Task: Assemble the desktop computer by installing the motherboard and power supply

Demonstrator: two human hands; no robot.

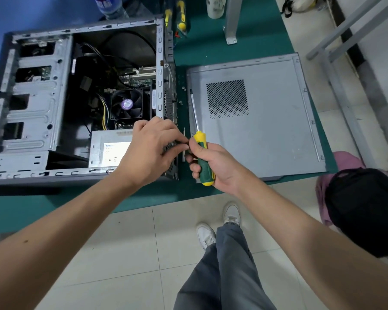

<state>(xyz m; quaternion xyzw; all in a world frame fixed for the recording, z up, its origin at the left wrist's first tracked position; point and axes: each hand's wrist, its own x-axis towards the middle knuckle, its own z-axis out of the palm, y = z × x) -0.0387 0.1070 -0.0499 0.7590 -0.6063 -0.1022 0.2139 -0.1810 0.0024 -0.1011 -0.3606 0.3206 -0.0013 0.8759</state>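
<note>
Open case (31, 104) lies left on the desk (244, 41); side panel (267, 121) right of it; power supply (108, 151) inside, fan (127, 104) behind.

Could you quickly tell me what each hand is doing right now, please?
Left hand: fingers pinched at the rear edge of the computer case; what it pinches is too small to tell.
Right hand: gripping the screwdriver by its handle.

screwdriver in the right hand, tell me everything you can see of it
The screwdriver has a chunky green handle with yellow ends, plastic or rubber by the look, and a thin bright metal shaft. The right hand grips the handle, shaft pointing away from the person over the near-left edge of the grey side panel lying on the green mat. The tip touches nothing. The left hand has its fingertips close to the handle's upper end; contact cannot be told.
</note>
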